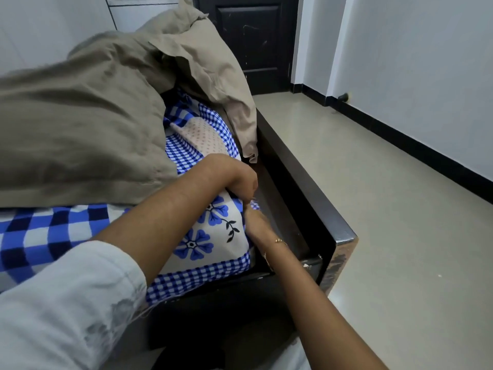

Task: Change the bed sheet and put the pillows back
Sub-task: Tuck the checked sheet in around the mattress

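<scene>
Bed sheet (202,236) blue-checked at bed frame (298,188) corner, left hand (237,180) grip bunching its edge, right hand (256,222) grip hidden, cannot tell, tan pillows (80,116) behind.

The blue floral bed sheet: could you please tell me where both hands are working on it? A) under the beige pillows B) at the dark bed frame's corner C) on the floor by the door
B: the left hand and right hand handle the blue floral bed sheet beside the dark bed frame at its corner.
</scene>
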